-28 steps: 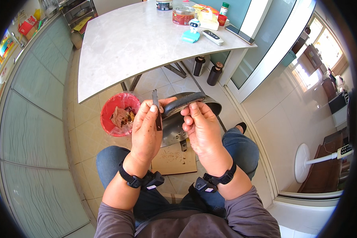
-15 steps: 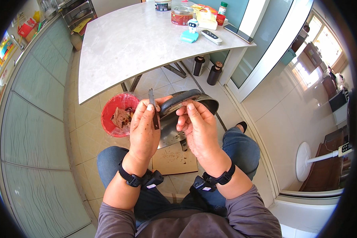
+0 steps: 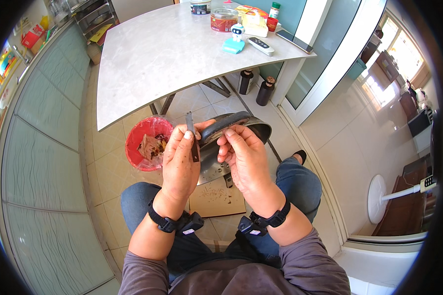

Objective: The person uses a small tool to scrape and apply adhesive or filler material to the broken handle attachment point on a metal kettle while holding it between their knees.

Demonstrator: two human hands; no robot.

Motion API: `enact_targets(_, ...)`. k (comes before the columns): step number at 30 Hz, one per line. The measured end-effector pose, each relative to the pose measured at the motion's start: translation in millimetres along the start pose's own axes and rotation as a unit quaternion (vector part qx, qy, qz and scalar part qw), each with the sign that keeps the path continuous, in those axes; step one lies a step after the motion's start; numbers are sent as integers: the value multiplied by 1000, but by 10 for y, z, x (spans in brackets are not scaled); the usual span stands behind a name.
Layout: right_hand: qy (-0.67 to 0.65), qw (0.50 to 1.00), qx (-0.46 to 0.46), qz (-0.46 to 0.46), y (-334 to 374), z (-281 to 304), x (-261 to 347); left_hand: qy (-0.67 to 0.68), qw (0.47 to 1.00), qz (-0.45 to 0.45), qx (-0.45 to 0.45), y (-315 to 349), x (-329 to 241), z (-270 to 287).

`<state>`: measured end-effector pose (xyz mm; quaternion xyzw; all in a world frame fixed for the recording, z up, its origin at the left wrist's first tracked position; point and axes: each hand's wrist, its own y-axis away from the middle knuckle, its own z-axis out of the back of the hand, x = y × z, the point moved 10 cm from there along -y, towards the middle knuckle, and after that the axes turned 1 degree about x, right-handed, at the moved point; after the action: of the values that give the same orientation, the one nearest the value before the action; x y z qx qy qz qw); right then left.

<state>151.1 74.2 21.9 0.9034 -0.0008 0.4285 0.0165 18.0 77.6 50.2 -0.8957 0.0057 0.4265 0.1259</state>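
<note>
My left hand holds a thin, dark metal strip upright between thumb and fingers; its fingertips also reach the end of a curved black handle. The thumb and forefinger of my right hand are pinched at the handle's underside, and the other fingers are curled. Behind both hands is a shiny steel pan, with rivets and a small bracket showing low on its side. Whether the handle is fixed to the pan I cannot tell. Dark specks stick to my left hand.
Brown shavings lie on a cardboard sheet between my feet. A red lined bin holding scraps stands left. Ahead, a grey table carries jars, a toy robot, a remote and a phone. Dark bottles stand beneath.
Both hands stay nearly in place. The handle and strip have shifted very slightly, and my right fingertips have moved a little left along the handle's underside.
</note>
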Motion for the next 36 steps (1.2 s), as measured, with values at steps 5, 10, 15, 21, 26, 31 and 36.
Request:
enact_targets(5, -49, 998, -25, -29, -5, 111, -87, 11, 1000, -6, 12, -8, 0, -10)
enact_targets(10, -265, 960, 1, -88, -4, 20, -167, 8, 1000, -7, 11, -12, 3, -14)
enact_targets(15, -394, 907, 29, -147, -40, -87, -188, 3, 1000, -9, 14, -4, 19, -71)
enact_targets(21, -401, 901, 21, -164, 13, -104, -180, 20, 1000, -8, 16, 16, 29, -66)
enact_targets(26, -376, 916, 28, -136, 6, -74, -170, 7, 1000, -9, 17, 14, 18, -75)
enact_targets(31, -343, 929, 10, -138, -12, -53, -183, 10, 1000, -13, 26, 26, 37, -87)
enact_targets(36, -314, 940, 16, -134, -9, -65, -147, 16, 999, -19, 33, 29, 28, -83)
